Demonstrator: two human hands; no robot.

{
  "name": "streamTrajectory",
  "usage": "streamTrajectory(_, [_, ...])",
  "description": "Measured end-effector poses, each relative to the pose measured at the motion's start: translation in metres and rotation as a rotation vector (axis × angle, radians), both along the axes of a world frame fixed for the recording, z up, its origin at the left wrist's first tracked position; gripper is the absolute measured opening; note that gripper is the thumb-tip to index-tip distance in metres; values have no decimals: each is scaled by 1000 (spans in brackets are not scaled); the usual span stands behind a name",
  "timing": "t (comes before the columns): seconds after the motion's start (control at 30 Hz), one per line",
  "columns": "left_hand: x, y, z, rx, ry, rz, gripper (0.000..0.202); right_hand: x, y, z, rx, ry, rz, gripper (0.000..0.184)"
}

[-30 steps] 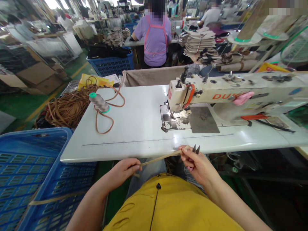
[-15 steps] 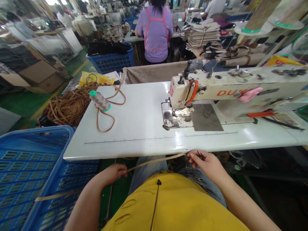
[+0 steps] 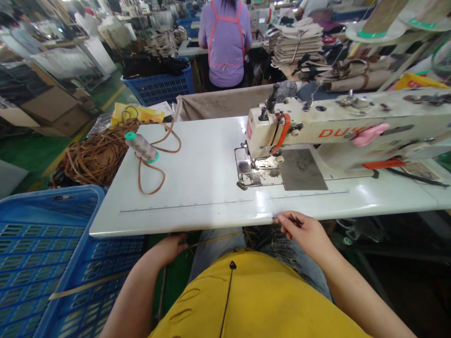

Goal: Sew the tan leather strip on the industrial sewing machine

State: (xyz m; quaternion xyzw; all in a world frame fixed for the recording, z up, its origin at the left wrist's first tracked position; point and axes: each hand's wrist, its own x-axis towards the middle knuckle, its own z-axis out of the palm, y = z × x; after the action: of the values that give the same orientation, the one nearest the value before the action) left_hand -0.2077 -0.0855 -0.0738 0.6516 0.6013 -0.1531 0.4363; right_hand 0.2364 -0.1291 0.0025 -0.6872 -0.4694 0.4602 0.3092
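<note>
My left hand is below the table's front edge, its fingers closed on a narrow tan strap. From those fingers the strap runs right across my lap; its far end lies near my jeans, apart from my right hand. My right hand is at the table's front edge, thumb and fingers pinched together. Dark, pointed pieces stick up from its grip; their kind is too small to make out. Behind it stands a sewing machine with its needle area over a metal plate.
On the white table stand a grey thread cone and a looped brown cord. A heap of brown cords lies left. A blue basket, crossed by a tan strip, stands at my left. A person sits ahead.
The strap, stretched between both hands before, has come away from my right hand and dropped lower over my lap. My right hand has shifted slightly up; my left stays nearly in place.
</note>
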Motion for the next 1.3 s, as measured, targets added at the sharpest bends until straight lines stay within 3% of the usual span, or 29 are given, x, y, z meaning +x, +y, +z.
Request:
streamTrajectory(0.07, [9, -1, 14, -23, -40, -76, 38, -2, 2, 0, -18, -26, 23, 54])
streamTrajectory(0.17, [28, 0, 49, -109, -227, -230, 31, -3, 3, -1, -24, -67, 59, 52])
streamTrajectory(0.27, [54, 5, 86, -117, -512, -203, 29, -4, 6, -3, 51, -155, 111, 49])
streamTrajectory(0.33, [73, 10, 102, 44, -659, -108, 29, -5, 9, -2, 155, -239, 147, 47])
streamTrajectory(0.4, [94, 16, 108, 300, -717, -42, 31, -8, 13, 0, 254, -318, 174, 44])
streamTrajectory(0.47, [115, 21, 105, 520, -678, -110, 37, -11, 18, 1, 303, -365, 207, 42])
streamTrajectory(0.53, [135, 27, 96, 647, -578, -297, 52, -14, 23, 0, 311, -387, 233, 41])
streamTrajectory(0.63, [157, 39, 82, 772, -398, -540, 71, -15, 30, -2, 293, -377, 229, 41])
streamTrajectory(0.73, [162, 55, 71, 858, -236, -616, 86, -10, 33, -4, 271, -307, 214, 43])
streamTrajectory(0.83, [151, 73, 63, 932, -77, -543, 81, -5, 34, -7, 227, -221, 198, 44])
streamTrajectory(1.0, [112, 94, 52, 1009, 115, -346, 71, -2, 36, -12, 198, -135, 173, 43])
streamTrajectory(1.17, [78, 96, 44, 1051, 177, -212, 67, -2, 37, -14, 180, -83, 172, 41])
streamTrajectory(1.3, [76, 90, 42, 1156, 180, -138, 66, -3, 37, -8, 167, -70, 169, 41])
